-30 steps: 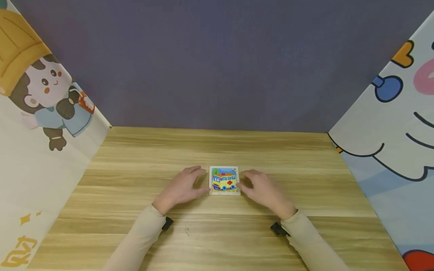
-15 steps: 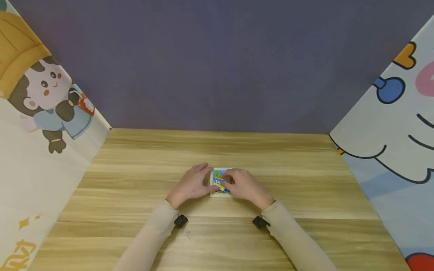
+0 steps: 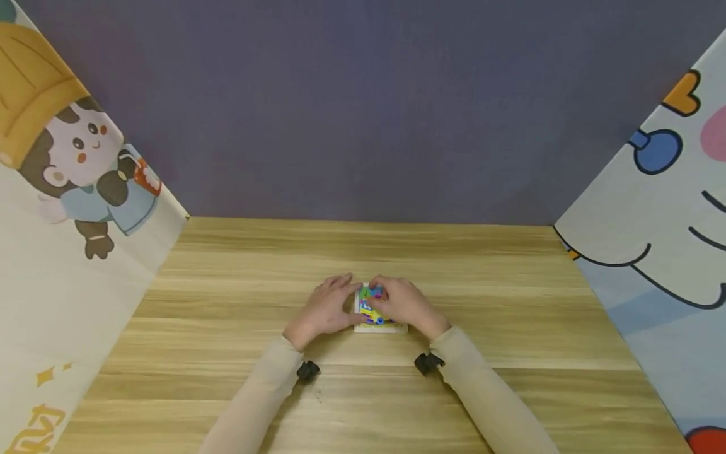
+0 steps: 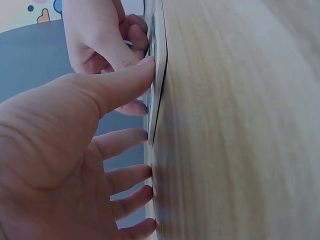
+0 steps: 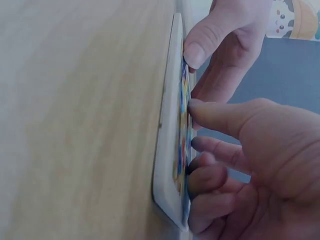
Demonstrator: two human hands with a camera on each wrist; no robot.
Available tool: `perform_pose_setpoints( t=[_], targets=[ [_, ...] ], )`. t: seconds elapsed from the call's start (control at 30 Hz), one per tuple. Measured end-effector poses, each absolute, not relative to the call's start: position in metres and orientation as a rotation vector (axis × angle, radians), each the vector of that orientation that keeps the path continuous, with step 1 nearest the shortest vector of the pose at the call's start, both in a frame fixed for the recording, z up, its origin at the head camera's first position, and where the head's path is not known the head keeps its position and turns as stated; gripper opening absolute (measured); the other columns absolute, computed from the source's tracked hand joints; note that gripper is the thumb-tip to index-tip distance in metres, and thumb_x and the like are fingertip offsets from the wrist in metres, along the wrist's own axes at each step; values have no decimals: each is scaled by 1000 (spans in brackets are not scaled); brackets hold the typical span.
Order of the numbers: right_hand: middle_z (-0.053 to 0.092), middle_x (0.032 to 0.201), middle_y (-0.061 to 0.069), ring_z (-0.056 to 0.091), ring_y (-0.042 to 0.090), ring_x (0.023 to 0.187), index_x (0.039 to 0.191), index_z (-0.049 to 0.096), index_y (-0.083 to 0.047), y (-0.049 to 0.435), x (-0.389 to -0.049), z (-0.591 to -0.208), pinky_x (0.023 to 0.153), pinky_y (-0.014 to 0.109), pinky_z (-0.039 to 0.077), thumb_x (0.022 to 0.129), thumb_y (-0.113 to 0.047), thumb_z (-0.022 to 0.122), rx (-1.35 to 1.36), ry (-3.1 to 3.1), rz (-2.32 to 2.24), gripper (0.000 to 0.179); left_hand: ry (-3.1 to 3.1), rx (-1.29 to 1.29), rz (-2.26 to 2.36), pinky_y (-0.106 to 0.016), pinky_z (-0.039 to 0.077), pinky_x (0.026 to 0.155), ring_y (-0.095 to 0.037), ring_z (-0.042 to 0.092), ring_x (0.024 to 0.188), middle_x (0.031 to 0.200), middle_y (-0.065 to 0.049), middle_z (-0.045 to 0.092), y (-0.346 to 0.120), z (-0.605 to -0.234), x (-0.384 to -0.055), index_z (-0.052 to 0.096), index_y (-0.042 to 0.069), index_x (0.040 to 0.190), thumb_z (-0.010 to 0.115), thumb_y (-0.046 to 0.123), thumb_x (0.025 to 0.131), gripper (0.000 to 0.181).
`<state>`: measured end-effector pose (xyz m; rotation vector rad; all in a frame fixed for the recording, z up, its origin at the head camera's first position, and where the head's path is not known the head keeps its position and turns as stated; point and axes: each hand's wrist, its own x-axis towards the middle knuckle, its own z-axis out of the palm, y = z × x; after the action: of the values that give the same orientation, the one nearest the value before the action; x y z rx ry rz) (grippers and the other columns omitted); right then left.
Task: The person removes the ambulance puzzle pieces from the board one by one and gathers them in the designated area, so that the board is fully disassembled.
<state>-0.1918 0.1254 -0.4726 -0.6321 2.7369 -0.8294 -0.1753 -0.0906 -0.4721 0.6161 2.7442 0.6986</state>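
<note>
Puzzle board (image 3: 380, 327): small square board with a pale frame and a colourful picture, lying flat on the wooden table (image 3: 363, 391), near the middle and a little toward the person. In the head view only a strip of the picture and the near edge of the frame show between the hands. In the right wrist view the board (image 5: 167, 150) appears edge-on, with the coloured layer seated in the pale frame.

Left hand (image 3: 324, 309): lies at the left side of the board, palm down. In the left wrist view the left hand (image 4: 65, 150) has its fingers stretched out and spread, their tips on the table just beside the board (image 4: 159, 75); the thumb reaches forward and its tip presses the board's edge. Nothing is gripped.

Right hand (image 3: 401, 302): lies over the right part of the board and covers most of the picture. In the right wrist view the right hand (image 5: 250, 165) has its fingers bent, with the tips set down on the coloured face; the thumb touches the face further along. Whether the fingertips pinch a piece or only press the surface cannot be told.

Sleeves: pale beige, long, on both forearms; a small black device (image 3: 308, 371) sits at the left wrist, another (image 3: 426, 362) at the right.

Surroundings: grey-purple back wall (image 3: 363, 113); cartoon-printed panels stand at the left (image 3: 68, 208) and right (image 3: 669, 208) of the table.
</note>
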Motion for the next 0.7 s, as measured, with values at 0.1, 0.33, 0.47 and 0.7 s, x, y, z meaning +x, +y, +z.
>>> perform_pose_setpoints(
  t=[0.1,0.33,0.47,0.7],
  targets=[
    [61,73,-2,49,8,57,131,70,-8,125,-195,-473,54,23,42,100,-33,77,-634,2717,-878,40,2756,607,700,-67,24,129,-47,30,158,173,-20,32,-89,-472,-175,51,13,159,76,50,95,78],
    [57,69,-1,46,9,54,124,68,-13,124,-204,-476,52,24,39,95,-41,81,-584,2638,-936,42,2793,552,713,-68,31,126,-47,35,156,169,-21,39,-85,-471,-176,57,12,153,81,48,92,75],
    [58,74,0,47,11,57,122,66,-17,126,-207,-476,54,26,38,90,-44,85,-526,2582,-951,46,2793,533,707,-68,31,126,-47,35,156,170,-20,39,-83,-472,-177,57,13,153,84,47,91,76],
    [61,79,1,53,14,60,121,64,-21,126,-210,-476,56,29,42,86,-46,89,-438,2559,-926,50,2796,549,709,-69,32,124,-48,36,155,169,-21,40,-81,-471,-176,60,17,151,84,46,90,72]
  ],
)
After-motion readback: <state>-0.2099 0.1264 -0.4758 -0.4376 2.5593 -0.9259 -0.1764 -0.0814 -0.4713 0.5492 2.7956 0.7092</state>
